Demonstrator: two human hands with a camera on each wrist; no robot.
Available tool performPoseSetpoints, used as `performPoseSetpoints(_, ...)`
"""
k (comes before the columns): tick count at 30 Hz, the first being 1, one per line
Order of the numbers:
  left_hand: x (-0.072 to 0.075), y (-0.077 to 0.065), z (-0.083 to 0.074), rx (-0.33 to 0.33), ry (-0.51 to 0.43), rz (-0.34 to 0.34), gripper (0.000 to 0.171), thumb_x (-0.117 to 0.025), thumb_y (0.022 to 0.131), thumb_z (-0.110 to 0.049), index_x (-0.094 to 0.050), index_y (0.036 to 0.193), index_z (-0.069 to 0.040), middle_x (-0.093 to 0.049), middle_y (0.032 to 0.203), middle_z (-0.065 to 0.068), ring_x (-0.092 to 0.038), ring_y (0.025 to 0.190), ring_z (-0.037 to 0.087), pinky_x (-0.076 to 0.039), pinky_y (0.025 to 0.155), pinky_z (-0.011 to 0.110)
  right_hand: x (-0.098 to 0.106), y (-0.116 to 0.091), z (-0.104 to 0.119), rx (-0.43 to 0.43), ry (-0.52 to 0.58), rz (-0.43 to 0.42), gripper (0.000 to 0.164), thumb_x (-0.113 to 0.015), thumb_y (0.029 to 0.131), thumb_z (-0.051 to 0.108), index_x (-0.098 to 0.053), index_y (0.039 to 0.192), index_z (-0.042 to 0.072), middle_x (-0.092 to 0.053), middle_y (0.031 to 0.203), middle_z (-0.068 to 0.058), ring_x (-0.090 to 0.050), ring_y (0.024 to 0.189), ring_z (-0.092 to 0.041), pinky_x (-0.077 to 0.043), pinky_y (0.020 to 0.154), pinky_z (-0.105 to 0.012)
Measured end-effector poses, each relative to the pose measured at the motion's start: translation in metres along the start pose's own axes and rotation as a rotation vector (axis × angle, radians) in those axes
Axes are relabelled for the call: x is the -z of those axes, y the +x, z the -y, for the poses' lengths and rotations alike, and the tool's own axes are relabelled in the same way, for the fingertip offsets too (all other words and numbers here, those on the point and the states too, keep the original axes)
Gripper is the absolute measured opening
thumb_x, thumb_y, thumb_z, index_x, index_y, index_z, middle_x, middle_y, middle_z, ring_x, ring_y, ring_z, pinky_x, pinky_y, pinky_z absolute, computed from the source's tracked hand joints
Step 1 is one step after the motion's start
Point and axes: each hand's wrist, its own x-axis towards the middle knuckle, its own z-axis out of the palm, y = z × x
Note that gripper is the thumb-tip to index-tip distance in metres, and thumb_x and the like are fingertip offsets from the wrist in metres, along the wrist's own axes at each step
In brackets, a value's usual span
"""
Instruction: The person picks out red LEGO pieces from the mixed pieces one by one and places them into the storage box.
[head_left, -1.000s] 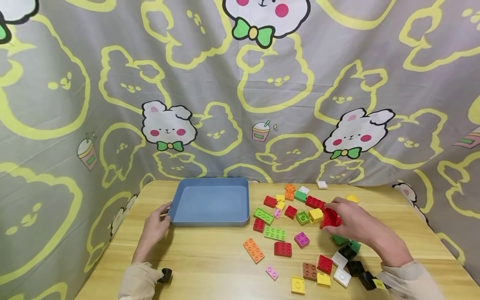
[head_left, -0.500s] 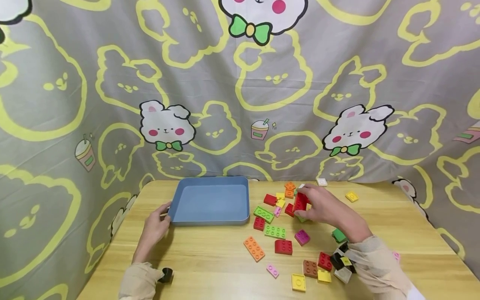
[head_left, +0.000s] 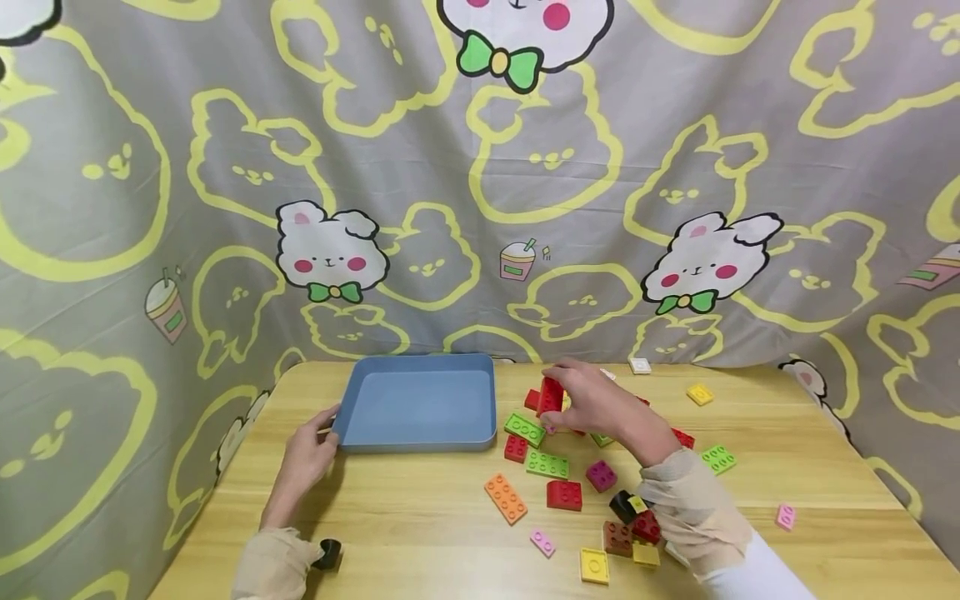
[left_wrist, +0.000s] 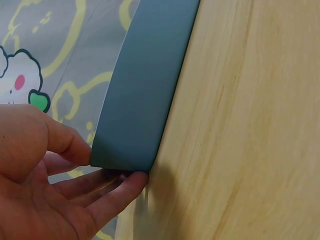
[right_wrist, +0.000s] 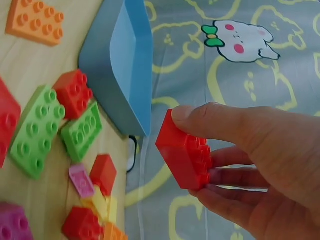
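My left hand (head_left: 309, 450) is at the near left corner of a blue tray (head_left: 420, 446). In the left wrist view its thumb rests at the rim while the fingertips press low on the wall (left_wrist: 140, 90), holding the corner. My right hand (head_left: 600, 408) pinches a red toy brick (right_wrist: 182, 152), thumb on one side and fingers on the studded side. That brick is above the loose bricks, just right of the tray. Close by on the table lie a green brick (head_left: 524, 430) and a small red brick (head_left: 515, 448).
Several loose bricks spread over the right half of the wooden table (head_left: 405, 533), among them an orange one (head_left: 506, 498), a yellow one (head_left: 595, 566) and a pink one (head_left: 785, 517). A patterned cloth (head_left: 420, 167) hangs behind the table.
My right hand has carried the red brick left across the pile toward the tray, uncovering a green brick and a pink brick on the right. My left hand stays at the tray.
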Motion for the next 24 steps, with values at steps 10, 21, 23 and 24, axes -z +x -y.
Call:
performPoseSetpoints(10, -0.001, 0.000, 0.001, 0.003, 0.016, -0.006, 0.052, -0.044, 0.099, 0.001, -0.045, 0.150, 0.008, -0.055, 0.136, 0.039, -0.060, 0.119, 0.050, -0.051, 0.097, 0.053, -0.012, 0.028, 0.023, 0.033, 0.016, 0.040, 0.064, -0.085, 0.086, 0.028, -0.062, 0.134, -0.007, -0.059, 0.135, -0.025, -0.060, 0.119, -0.038, -0.054, 0.097, -0.046)
performPoseSetpoints(21, -0.001, 0.001, 0.000, -0.008, 0.036, -0.017, 0.052, -0.045, 0.098, 0.001, -0.046, 0.150, 0.008, -0.057, 0.133, 0.038, -0.062, 0.117, 0.049, -0.052, 0.093, 0.051, -0.027, 0.060, 0.043, 0.058, 0.031, 0.074, 0.065, -0.087, 0.084, 0.030, -0.064, 0.134, -0.005, -0.062, 0.135, -0.021, -0.059, 0.121, -0.035, -0.055, 0.093, -0.040)
performPoseSetpoints(23, -0.002, 0.001, 0.000, -0.003, 0.031, -0.016, 0.052, -0.045, 0.098, 0.001, -0.045, 0.150, 0.008, -0.057, 0.134, 0.038, -0.062, 0.117, 0.049, -0.051, 0.096, 0.053, -0.031, 0.065, 0.045, 0.060, 0.021, 0.081, 0.065, -0.086, 0.084, 0.030, -0.064, 0.135, -0.004, -0.061, 0.136, -0.021, -0.059, 0.123, -0.035, -0.055, 0.093, -0.039)
performPoseSetpoints(24, -0.002, 0.001, 0.000, 0.001, 0.031, -0.016, 0.052, -0.045, 0.098, 0.001, -0.046, 0.150, 0.008, -0.057, 0.134, 0.038, -0.062, 0.117, 0.049, -0.050, 0.097, 0.053, -0.033, 0.068, 0.045, 0.066, 0.018, 0.083, 0.065, -0.086, 0.084, 0.030, -0.064, 0.135, -0.004, -0.061, 0.136, -0.021, -0.060, 0.120, -0.034, -0.056, 0.091, -0.038)
